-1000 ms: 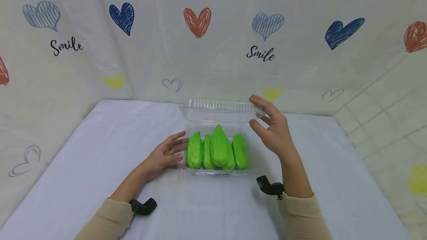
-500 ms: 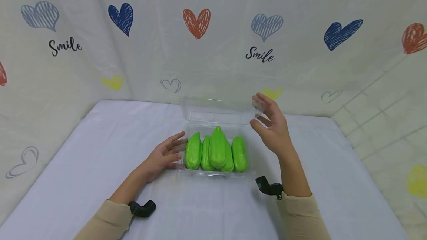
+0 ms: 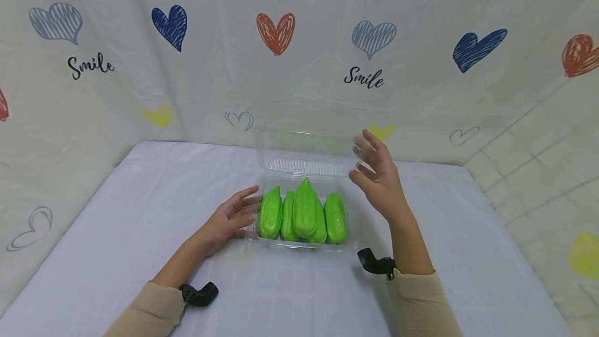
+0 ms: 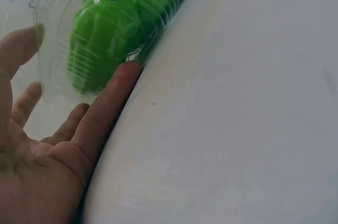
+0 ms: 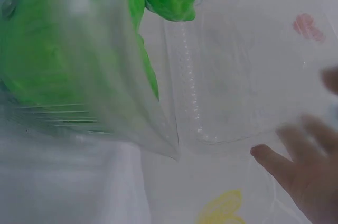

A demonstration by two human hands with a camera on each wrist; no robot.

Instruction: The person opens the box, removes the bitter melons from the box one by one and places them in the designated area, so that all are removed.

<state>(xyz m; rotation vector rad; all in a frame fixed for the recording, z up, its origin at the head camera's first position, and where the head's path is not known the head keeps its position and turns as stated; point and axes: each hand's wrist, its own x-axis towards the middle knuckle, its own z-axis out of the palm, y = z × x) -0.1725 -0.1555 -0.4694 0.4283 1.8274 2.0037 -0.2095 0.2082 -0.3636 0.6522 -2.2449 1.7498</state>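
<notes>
A clear plastic clamshell box (image 3: pixel 299 246) stands on the table with several glossy green fruits or vegetables (image 3: pixel 305 209) lying in it, elongated and pointed; their exact kind is unclear. Its hinged transparent lid (image 3: pixel 304 142) is raised and leans back behind the base. My left hand (image 3: pixel 226 222) rests against the box's left side with loosely spread fingers; in the left wrist view a fingertip (image 4: pixel 129 68) touches the plastic. My right hand (image 3: pixel 381 183) is at the lid's right end, fingers spread, some showing behind the clear plastic. Whether they touch it I cannot tell.
White cloth covers the table (image 3: pixel 290 295). Right behind it hangs a pale backdrop (image 3: pixel 309 77) printed with hearts and "Smile". A black wrist camera (image 3: pixel 200 294) sits on the left wrist, another black wrist camera (image 3: pixel 376 263) on the right.
The lid has swung further back, from tilted over the box's rear to leaning away. My right hand's fingers have risen slightly. My left hand has stayed nearly in place.
</notes>
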